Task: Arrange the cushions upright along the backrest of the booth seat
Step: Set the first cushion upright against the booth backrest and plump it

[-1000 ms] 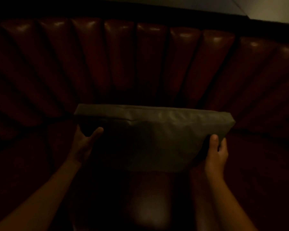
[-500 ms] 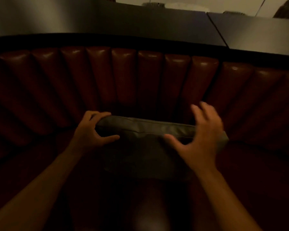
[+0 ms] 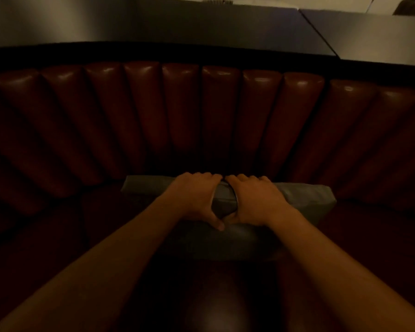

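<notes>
Grey cushion (image 3: 304, 197) under both hands (image 3: 224, 200)

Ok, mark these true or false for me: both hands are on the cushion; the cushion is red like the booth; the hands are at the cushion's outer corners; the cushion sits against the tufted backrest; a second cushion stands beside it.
1. Both hands are on the cushion. True: the left hand and right hand curl over the top edge of the grey cushion.
2. The cushion is red like the booth. False: it is grey; the tufted backrest is dark red.
3. The hands are at its outer corners. False: they sit side by side at its middle, thumbs nearly meeting.
4. The cushion sits against the backrest. True, at its base.
5. A second cushion stands beside it. False: only one shows.
</notes>
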### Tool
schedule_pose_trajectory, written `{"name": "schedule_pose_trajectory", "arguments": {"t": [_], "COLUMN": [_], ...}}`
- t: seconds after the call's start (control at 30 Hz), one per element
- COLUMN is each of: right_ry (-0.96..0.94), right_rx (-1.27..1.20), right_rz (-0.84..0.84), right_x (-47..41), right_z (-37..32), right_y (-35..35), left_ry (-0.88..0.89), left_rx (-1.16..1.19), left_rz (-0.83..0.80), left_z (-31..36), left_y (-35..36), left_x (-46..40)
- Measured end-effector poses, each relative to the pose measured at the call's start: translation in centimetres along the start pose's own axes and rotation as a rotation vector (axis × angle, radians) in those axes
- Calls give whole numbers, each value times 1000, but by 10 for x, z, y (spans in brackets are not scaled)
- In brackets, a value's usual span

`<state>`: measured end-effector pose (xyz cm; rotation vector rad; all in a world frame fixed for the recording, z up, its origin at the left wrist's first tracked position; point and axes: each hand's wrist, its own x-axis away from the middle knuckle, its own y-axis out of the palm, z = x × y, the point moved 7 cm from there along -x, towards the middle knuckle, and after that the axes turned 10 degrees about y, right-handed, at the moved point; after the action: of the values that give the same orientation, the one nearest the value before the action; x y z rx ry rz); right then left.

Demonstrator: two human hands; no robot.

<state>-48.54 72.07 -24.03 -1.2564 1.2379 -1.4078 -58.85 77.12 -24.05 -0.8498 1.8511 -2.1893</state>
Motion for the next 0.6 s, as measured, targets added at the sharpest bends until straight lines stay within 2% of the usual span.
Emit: {"name": "schedule_pose_trajectory", "arguments": {"t": [0.1, 0.27, 0.47, 0.6], "right_ry": [36, 192, 152, 164], "right_rx": [-23, -20, -2, 75], "right_rz": [-28, -54, 47, -30], "right_x": [5, 23, 29, 26], "right_z": [26, 101, 90, 82], "right_y": [4, 0, 1, -13], "left_ry": [7, -85, -34, -59], "left_rx": [-27, -53, 54, 87], "left_rz": [29, -3, 51, 29], "left_z": [-16, -78, -80, -87], "left_y": [3, 1, 10, 5], "left_x": [10, 50, 53, 53]}}
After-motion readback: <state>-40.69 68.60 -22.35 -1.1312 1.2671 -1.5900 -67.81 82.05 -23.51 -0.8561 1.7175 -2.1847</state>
